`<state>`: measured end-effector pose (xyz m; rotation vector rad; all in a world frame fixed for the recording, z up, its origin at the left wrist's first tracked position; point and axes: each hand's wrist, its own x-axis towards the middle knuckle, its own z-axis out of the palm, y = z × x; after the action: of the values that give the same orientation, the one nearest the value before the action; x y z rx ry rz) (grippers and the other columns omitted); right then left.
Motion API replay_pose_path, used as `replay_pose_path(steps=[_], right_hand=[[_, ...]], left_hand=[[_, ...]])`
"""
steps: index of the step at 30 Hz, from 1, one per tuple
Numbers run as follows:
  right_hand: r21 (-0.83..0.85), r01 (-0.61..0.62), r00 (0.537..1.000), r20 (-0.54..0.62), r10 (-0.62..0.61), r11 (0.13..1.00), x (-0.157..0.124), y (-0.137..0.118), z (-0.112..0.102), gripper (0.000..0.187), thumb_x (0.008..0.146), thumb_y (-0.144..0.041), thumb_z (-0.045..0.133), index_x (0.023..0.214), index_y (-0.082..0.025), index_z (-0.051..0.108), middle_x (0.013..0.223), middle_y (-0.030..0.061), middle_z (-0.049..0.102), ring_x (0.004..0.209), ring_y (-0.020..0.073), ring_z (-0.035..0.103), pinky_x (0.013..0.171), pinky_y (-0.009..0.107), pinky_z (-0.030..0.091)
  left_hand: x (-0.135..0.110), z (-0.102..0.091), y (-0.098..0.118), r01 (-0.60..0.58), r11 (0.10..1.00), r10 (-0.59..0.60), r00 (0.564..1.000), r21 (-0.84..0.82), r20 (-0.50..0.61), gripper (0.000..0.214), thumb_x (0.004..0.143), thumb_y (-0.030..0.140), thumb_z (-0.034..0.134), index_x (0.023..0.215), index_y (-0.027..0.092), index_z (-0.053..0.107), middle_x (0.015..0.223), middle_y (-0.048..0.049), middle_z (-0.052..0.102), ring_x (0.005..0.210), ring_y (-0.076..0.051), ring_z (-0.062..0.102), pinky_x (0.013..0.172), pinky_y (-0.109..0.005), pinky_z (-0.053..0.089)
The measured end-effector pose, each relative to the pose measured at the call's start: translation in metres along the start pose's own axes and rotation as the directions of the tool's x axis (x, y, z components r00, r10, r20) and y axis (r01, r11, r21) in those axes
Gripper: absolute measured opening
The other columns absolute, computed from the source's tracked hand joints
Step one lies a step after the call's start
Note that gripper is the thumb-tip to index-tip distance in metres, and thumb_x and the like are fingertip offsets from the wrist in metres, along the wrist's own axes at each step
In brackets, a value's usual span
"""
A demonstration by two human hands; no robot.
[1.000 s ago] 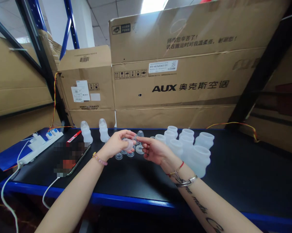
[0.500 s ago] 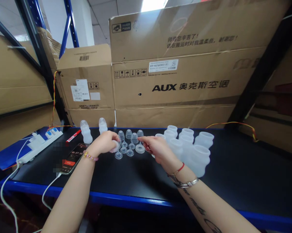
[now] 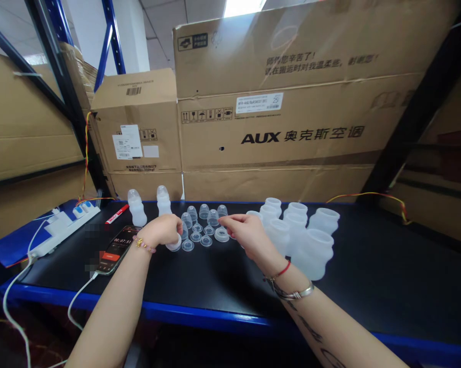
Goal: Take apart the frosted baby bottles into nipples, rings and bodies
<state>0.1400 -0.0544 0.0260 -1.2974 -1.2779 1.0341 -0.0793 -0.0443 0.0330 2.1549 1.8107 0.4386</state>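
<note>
My left hand (image 3: 164, 230) is closed with its fingertips on a whitish bottle collar (image 3: 174, 245), low over the table, left of several clear bottle nipples (image 3: 206, 241). Behind these stand several clear dome caps (image 3: 204, 211). My right hand (image 3: 245, 230) has its thumb and forefinger pressed together beside a front dome cap (image 3: 213, 218). Whatever lies between those fingertips, if anything, is too small to make out. Just below them rests another collar (image 3: 221, 234). Several open frosted baby bottles (image 3: 312, 253) stand right of my right hand, some partly hidden by it.
Two capped bottles (image 3: 137, 209) stand at the back left. A phone (image 3: 117, 250) showing a timer, a red marker (image 3: 117, 214) and a white power strip (image 3: 67, 232) lie on the left. Cardboard (image 3: 291, 153) walls off the back of the black table (image 3: 215, 286).
My left hand has moved slightly left and down with the collar, away from the dome caps. The right hand's pointing forefinger has drawn in against the thumb.
</note>
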Motion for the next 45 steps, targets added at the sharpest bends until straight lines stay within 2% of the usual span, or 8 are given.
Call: replay_pose_path(steps=[6, 11, 21, 29, 35, 37, 41, 45], right_hand=[[-0.016, 0.002, 1.0, 0.002, -0.002, 1.0, -0.002, -0.001, 0.0, 0.019, 0.062, -0.032, 0.066, 0.055, -0.015, 0.067, 0.046, -0.0012, 0.048, 0.048, 0.0106, 0.038, 0.048, 0.026, 0.028], [-0.017, 0.008, 1.0, 0.005, -0.008, 1.0, -0.005, -0.004, 0.001, 0.018, 0.062, -0.029, 0.066, 0.051, -0.015, 0.064, 0.046, -0.0019, 0.046, 0.048, 0.0098, 0.037, 0.047, 0.026, 0.028], [-0.07, 0.033, 0.999, -0.003, -0.033, 0.997, -0.007, -0.007, 0.0, 0.018, 0.062, -0.031, 0.067, 0.053, -0.015, 0.065, 0.047, -0.0013, 0.049, 0.049, 0.0101, 0.038, 0.048, 0.026, 0.03], [-0.057, 0.088, 0.996, -0.03, -0.09, 0.995, -0.006, -0.007, 0.0, 0.022, 0.062, -0.034, 0.063, 0.054, -0.014, 0.066, 0.048, -0.0008, 0.05, 0.052, 0.0111, 0.041, 0.049, 0.025, 0.031], [-0.018, 0.115, 0.992, -0.059, -0.115, 0.993, -0.003, -0.004, -0.001, 0.024, 0.062, -0.038, 0.065, 0.052, -0.016, 0.061, 0.046, -0.0035, 0.045, 0.049, 0.0096, 0.035, 0.047, 0.025, 0.028], [-0.013, 0.121, 0.991, -0.057, -0.122, 0.993, -0.002, -0.002, 0.0, 0.026, 0.062, -0.038, 0.065, 0.05, -0.016, 0.059, 0.045, -0.004, 0.044, 0.049, 0.0096, 0.035, 0.047, 0.025, 0.028], [0.013, 0.133, 0.99, -0.043, -0.132, 0.991, 0.002, 0.002, 0.0, 0.026, 0.063, -0.038, 0.065, 0.051, -0.015, 0.06, 0.046, -0.0034, 0.045, 0.049, 0.0097, 0.036, 0.047, 0.025, 0.028], [0.038, 0.136, 0.99, -0.047, -0.134, 0.99, 0.002, 0.002, 0.001, 0.024, 0.064, -0.036, 0.065, 0.059, -0.013, 0.068, 0.051, -0.0011, 0.052, 0.052, 0.0109, 0.042, 0.05, 0.025, 0.033]], left_hand=[[-0.005, -0.012, -0.003, -0.023, 0.983, 0.026, 1.0, -0.184, 0.013, 0.015, 0.051, 0.006, 0.058, 0.061, 0.016, 0.065, 0.053, 0.0013, 0.06, 0.049, -0.012, 0.052, 0.049, -0.02, 0.034], [-0.008, -0.013, 0.016, -0.094, 0.924, 0.109, 0.994, -0.37, 0.02, 0.016, 0.067, 0.018, 0.056, 0.08, 0.016, 0.065, 0.068, 0.0001, 0.065, 0.053, -0.012, 0.057, 0.05, -0.021, 0.041], [-0.009, 0.035, 0.053, -0.308, 0.946, 0.315, 0.947, -0.101, 0.059, 0.013, 0.073, 0.023, 0.061, 0.08, 0.02, 0.071, 0.073, -0.0023, 0.07, 0.066, -0.018, 0.063, 0.06, -0.027, 0.043], [-0.007, 0.047, 0.062, -0.287, 0.953, 0.283, 0.958, -0.1, -0.051, 0.022, 0.079, 0.031, 0.062, 0.095, 0.017, 0.069, 0.097, -0.0113, 0.073, 0.09, -0.028, 0.07, 0.079, -0.036, 0.052], [-0.007, 0.047, 0.062, -0.12, 0.935, 0.213, 0.943, -0.334, 0.256, 0.031, 0.079, 0.019, 0.058, 0.109, 0.014, 0.061, 0.079, -0.005, 0.072, 0.068, -0.018, 0.07, 0.06, -0.025, 0.052], [-0.005, 0.052, 0.062, -0.14, 0.92, 0.248, 0.931, -0.367, 0.266, 0.038, 0.078, 0.015, 0.058, 0.116, 0.014, 0.059, 0.078, -0.0043, 0.072, 0.073, -0.018, 0.07, 0.063, -0.026, 0.052], [0.005, 0.06, 0.063, -0.238, 0.923, 0.258, 0.966, -0.304, 0.028, 0.032, 0.081, 0.014, 0.054, 0.113, 0.014, 0.061, 0.092, -0.0072, 0.071, 0.08, -0.019, 0.067, 0.074, -0.03, 0.052], [0.02, 0.066, 0.061, -0.325, 0.946, 0.317, 0.904, 0.022, -0.288, 0.03, 0.085, 0.025, 0.06, 0.112, 0.014, 0.064, 0.109, -0.0132, 0.063, 0.103, -0.027, 0.057, 0.09, -0.039, 0.047]])
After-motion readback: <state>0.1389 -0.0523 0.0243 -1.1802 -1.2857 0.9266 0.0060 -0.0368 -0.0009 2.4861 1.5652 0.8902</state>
